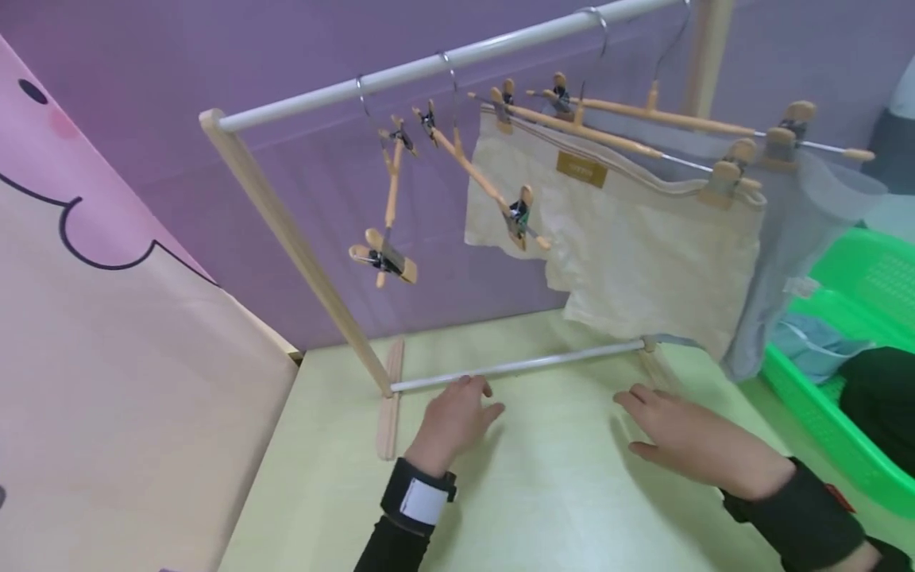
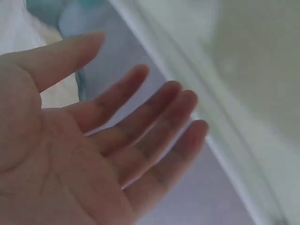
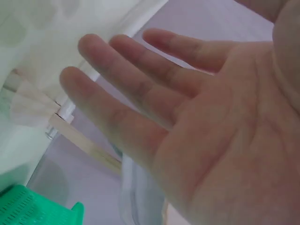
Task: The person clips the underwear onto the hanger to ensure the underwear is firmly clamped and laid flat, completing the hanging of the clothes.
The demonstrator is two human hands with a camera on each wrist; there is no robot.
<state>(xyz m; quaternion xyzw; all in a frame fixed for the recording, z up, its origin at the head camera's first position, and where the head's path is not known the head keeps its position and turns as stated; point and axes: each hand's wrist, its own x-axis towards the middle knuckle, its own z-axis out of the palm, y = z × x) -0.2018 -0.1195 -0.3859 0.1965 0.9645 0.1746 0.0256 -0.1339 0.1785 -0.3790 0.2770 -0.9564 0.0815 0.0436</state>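
Hands [image 1: 457, 419] [image 1: 693, 437], 4 hangers [image 1: 391, 191] [image 1: 477, 171] [image 1: 600, 137] [image 1: 672, 117] in head view only

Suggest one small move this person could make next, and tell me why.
Probably reach the right hand toward the blue cloth in the green basket. That hand and the left hand both look empty, and the leftmost hanger and its neighbour carry no clothes, while the cream garment hangs clipped farther along the rail.
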